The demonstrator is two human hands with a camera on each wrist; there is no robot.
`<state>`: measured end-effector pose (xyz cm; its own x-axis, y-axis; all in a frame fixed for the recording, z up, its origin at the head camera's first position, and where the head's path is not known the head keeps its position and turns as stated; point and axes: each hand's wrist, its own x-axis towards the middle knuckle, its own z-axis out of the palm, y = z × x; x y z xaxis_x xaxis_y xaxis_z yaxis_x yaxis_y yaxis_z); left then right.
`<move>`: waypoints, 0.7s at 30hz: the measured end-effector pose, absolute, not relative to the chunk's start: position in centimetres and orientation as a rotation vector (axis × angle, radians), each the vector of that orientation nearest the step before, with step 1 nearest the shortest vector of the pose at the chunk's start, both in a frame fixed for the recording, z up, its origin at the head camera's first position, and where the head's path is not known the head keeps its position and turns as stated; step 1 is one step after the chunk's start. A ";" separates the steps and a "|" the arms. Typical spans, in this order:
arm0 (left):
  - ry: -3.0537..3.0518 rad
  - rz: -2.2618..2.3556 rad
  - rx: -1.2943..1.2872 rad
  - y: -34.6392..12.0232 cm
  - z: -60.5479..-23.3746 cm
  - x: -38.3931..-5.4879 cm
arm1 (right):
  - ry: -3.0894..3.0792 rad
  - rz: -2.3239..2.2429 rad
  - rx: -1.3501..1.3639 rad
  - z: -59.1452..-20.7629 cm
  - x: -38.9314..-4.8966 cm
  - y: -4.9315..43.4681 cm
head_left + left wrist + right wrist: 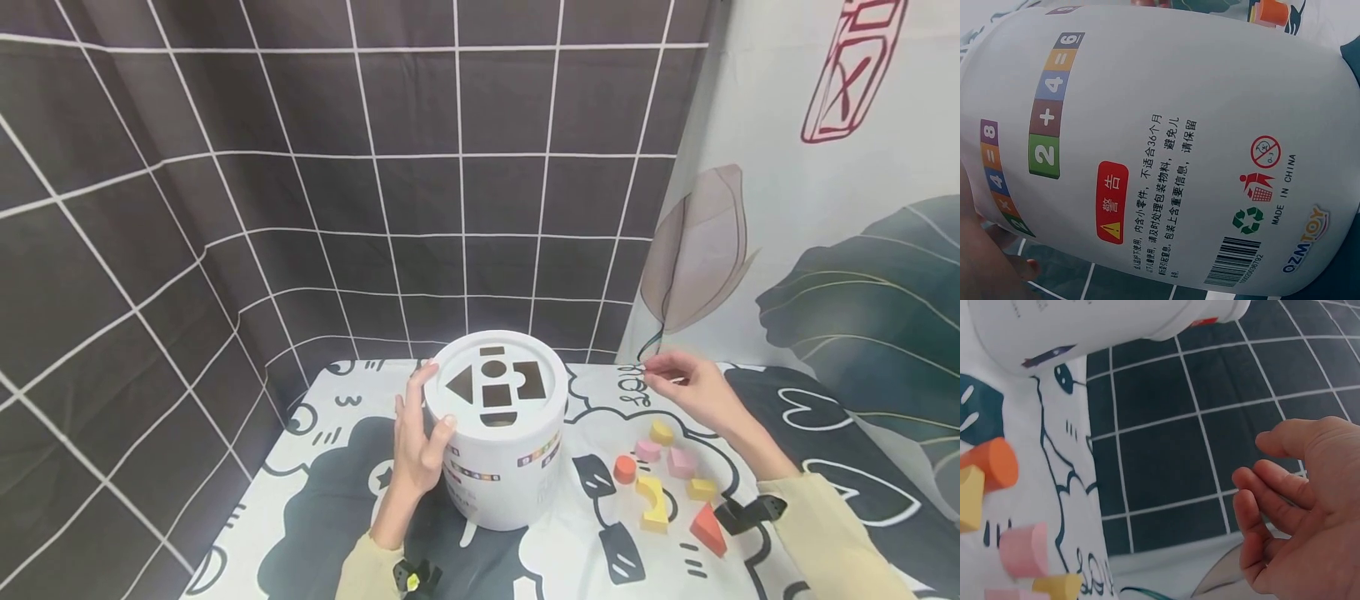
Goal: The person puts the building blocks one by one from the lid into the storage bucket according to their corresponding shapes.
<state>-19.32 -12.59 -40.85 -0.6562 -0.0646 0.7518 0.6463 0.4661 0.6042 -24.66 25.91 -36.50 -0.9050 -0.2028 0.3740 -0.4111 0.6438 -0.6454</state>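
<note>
A white shape-sorter bucket (498,479) stands upright on the table, its lid (448,354) cut with a triangle, a circle and several other holes. My left hand (420,437) holds the bucket's left side, thumb and index finger at the lid's edge. Printed sums and a barcode show on the bucket's wall (1166,75) in the left wrist view. Beyond the loose blocks, my right hand (693,387) hovers toward the table's back edge, fingers loosely bent with nothing between them. The right wrist view shows the same hand (1316,506) with thumb and fingertips apart.
Right of the bucket lie an orange cylinder (624,469), a yellow arch (658,490), pink blocks (682,462), small yellow blocks (702,490) and a red triangular block (708,531). A patterned cloth (330,492) covers the table. Behind hangs a dark gridded curtain (412,200).
</note>
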 end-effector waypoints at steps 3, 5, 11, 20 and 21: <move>-1.981 -1.242 -0.484 -12.6 -40.8 -19.3 | -2.601 1.085 0.465 -37.0 -24.3 26.4; -1.981 -1.246 -0.485 -12.6 -40.8 -19.3 | -2.612 1.064 0.438 -37.4 -24.1 26.7; -1.985 -1.236 -0.482 -12.6 -40.9 -19.3 | -2.644 1.054 0.350 -38.9 -23.6 27.5; -1.988 -1.240 -0.485 -12.6 -40.9 -19.2 | -2.633 1.031 0.301 -40.6 -23.5 28.7; -1.989 -1.241 -0.485 -12.6 -40.9 -19.2 | -2.634 1.031 0.292 -40.8 -23.4 28.7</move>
<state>-19.23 -12.62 -40.90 -0.6626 -0.0608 0.7465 0.6438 0.4631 0.6091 -23.43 28.75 -40.79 -0.9352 -0.0795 0.3451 -0.2926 0.7224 -0.6266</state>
